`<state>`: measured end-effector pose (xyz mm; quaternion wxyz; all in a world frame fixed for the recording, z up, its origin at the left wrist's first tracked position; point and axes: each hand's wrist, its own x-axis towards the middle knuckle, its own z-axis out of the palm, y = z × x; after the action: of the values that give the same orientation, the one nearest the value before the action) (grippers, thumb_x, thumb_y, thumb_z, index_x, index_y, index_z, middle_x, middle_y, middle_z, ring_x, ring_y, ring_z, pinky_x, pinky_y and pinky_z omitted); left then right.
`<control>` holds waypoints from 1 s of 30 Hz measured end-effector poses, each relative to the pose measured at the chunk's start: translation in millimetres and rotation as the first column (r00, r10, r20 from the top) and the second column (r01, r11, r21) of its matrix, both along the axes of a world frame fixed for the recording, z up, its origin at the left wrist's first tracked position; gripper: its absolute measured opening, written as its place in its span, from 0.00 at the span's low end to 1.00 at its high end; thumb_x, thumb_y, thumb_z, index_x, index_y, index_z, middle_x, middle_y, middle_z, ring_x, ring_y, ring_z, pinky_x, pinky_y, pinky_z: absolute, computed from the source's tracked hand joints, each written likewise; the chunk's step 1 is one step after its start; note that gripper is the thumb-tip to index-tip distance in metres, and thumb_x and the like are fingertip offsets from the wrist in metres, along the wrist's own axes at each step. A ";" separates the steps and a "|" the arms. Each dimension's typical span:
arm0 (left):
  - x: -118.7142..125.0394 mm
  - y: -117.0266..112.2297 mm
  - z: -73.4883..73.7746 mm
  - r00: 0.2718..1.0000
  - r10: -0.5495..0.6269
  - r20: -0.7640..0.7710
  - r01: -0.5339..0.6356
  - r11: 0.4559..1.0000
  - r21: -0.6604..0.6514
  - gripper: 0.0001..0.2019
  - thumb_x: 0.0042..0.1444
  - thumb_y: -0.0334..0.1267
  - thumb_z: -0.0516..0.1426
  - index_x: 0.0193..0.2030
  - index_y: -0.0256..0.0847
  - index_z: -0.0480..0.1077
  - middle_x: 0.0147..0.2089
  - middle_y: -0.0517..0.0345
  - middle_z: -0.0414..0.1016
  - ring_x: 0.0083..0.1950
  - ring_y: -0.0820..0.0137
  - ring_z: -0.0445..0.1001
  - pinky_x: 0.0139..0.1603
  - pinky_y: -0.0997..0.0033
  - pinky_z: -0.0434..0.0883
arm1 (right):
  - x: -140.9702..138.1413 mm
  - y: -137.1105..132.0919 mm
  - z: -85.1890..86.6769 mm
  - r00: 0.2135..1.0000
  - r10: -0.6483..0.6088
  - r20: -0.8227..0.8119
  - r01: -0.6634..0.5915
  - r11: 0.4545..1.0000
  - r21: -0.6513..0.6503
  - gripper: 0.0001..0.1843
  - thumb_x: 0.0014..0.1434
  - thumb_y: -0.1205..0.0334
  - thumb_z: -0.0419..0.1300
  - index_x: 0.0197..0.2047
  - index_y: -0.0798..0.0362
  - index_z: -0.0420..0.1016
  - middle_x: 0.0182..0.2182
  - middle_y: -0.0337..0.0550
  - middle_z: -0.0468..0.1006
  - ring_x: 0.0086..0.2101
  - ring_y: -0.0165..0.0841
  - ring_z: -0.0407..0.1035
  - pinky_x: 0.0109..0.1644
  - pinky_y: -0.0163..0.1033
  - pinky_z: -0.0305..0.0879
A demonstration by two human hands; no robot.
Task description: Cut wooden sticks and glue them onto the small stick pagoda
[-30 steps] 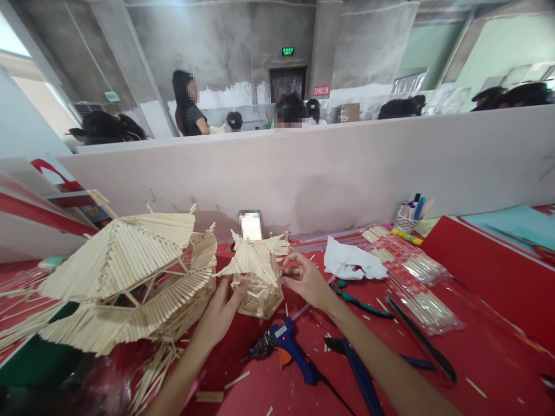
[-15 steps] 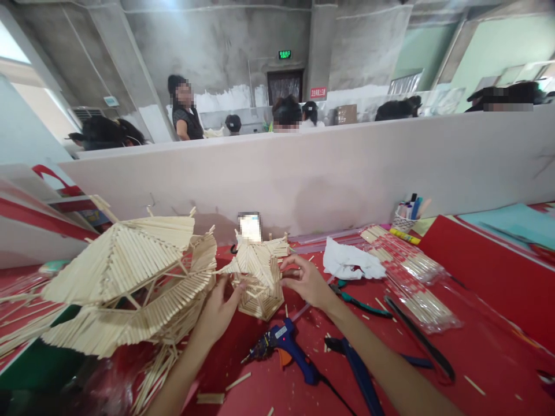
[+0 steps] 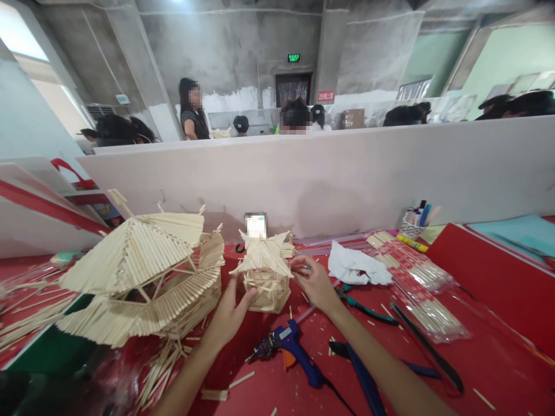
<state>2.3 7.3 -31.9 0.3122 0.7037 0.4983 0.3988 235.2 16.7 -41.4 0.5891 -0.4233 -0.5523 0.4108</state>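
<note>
A small pavilion model (image 3: 265, 254) built of pale wooden sticks stands upright on the red tabletop, its pointed roof over a many-sided lattice base. My left hand (image 3: 234, 309) grips its lower left side, thumb in front and the other fingers partly hidden behind. On the other side, my right hand (image 3: 314, 283) has bent fingers and thumb at the right roof corner, fingertips against it. Just in front of the model lies a blue hot glue gun (image 3: 295, 352), nozzle to the left. A larger stick pavilion (image 3: 143, 260) with two roof tiers stands left of my left hand.
Right of my hands lie green-handled pliers (image 3: 368, 309), a blue-handled tool (image 3: 362, 375), a long dark tool (image 3: 429, 346), crumpled white tissue (image 3: 358, 264) and bagged sticks (image 3: 433, 306). A pen basket (image 3: 411, 224) stands by the pale partition (image 3: 347, 173). People sit beyond it.
The small pavilion has been turned and tipped upright, so its roof now faces me more level. Both hands stay at its sides. The whole view has shifted slightly.
</note>
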 end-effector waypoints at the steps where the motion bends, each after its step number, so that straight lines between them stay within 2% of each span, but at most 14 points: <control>1: 0.2 -1.0 -4.0 1.000 -0.007 0.025 0.007 1.000 0.011 0.24 0.63 0.48 0.53 0.62 0.40 0.59 0.61 0.44 0.71 0.65 0.60 0.68 0.67 0.57 0.61 | 0.6 0.9 -1.2 1.000 -0.007 -0.007 0.007 1.000 0.001 0.16 0.52 0.51 0.67 0.38 0.51 0.71 0.37 0.43 0.77 0.39 0.37 0.76 0.46 0.43 0.74; 4: -1.7 -0.6 -16.5 0.995 0.004 0.104 -0.005 1.000 0.002 0.23 0.61 0.45 0.56 0.60 0.41 0.57 0.52 0.48 0.77 0.55 0.63 0.76 0.60 0.59 0.68 | 2.7 3.5 -3.9 0.999 -0.027 -0.022 0.027 1.000 0.004 0.17 0.51 0.51 0.68 0.40 0.50 0.72 0.38 0.44 0.79 0.40 0.37 0.76 0.47 0.44 0.73; 8: -5.3 2.5 -22.7 0.992 0.002 0.125 0.001 1.000 -0.026 0.13 0.58 0.45 0.58 0.47 0.43 0.65 0.42 0.54 0.80 0.47 0.64 0.79 0.53 0.63 0.73 | 7.4 5.9 -5.9 0.998 -0.050 -0.035 0.050 0.999 -0.008 0.16 0.51 0.51 0.68 0.39 0.51 0.75 0.38 0.47 0.80 0.42 0.40 0.76 0.49 0.46 0.73; 10: -5.2 1.3 -18.4 0.995 -0.052 0.087 0.055 0.998 -0.029 0.10 0.59 0.44 0.57 0.43 0.42 0.69 0.41 0.53 0.81 0.46 0.63 0.79 0.52 0.64 0.73 | 10.6 6.7 -7.1 0.999 -0.034 -0.037 0.033 0.999 -0.018 0.17 0.50 0.50 0.69 0.38 0.52 0.77 0.38 0.48 0.81 0.41 0.41 0.76 0.49 0.47 0.73; 14: -0.3 -7.6 -3.7 0.981 -0.194 -0.027 0.194 0.981 0.014 0.09 0.61 0.41 0.56 0.40 0.41 0.75 0.41 0.53 0.81 0.45 0.63 0.78 0.50 0.66 0.72 | 16.3 8.4 -12.0 0.998 -0.012 -0.063 0.010 0.999 -0.038 0.20 0.46 0.48 0.72 0.38 0.52 0.80 0.38 0.49 0.83 0.40 0.44 0.77 0.48 0.48 0.73; 19: 12.3 -20.2 3.8 0.927 -0.268 -0.263 0.295 0.953 0.068 0.12 0.63 0.43 0.56 0.32 0.40 0.73 0.31 0.58 0.77 0.32 0.69 0.74 0.34 0.74 0.66 | 16.9 8.8 -18.1 0.994 0.017 -0.104 -0.024 0.997 -0.067 0.25 0.48 0.41 0.69 0.38 0.55 0.82 0.33 0.51 0.84 0.37 0.45 0.78 0.43 0.49 0.73; 23: 20.5 -25.3 4.1 0.918 -0.269 -0.292 0.304 0.949 0.083 0.11 0.64 0.41 0.56 0.33 0.39 0.72 0.30 0.59 0.76 0.32 0.70 0.73 0.34 0.76 0.63 | 15.5 8.4 -21.7 0.995 -0.008 -0.101 0.001 0.998 -0.070 0.24 0.50 0.41 0.67 0.36 0.55 0.84 0.30 0.49 0.84 0.33 0.43 0.77 0.41 0.47 0.73; 30: 18.8 -22.5 9.1 0.932 -0.232 -0.279 0.257 0.965 0.054 0.10 0.63 0.41 0.56 0.32 0.39 0.72 0.32 0.58 0.78 0.33 0.69 0.74 0.36 0.75 0.64 | 15.8 10.1 -25.4 0.987 -0.160 0.006 0.160 0.986 -0.050 0.21 0.51 0.43 0.65 0.33 0.54 0.84 0.29 0.47 0.84 0.29 0.41 0.77 0.37 0.46 0.73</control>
<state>21.2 -15.2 -22.8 0.2566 0.8213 0.4263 0.2791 251.0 26.8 -66.8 0.6088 -0.4813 -0.5065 0.3756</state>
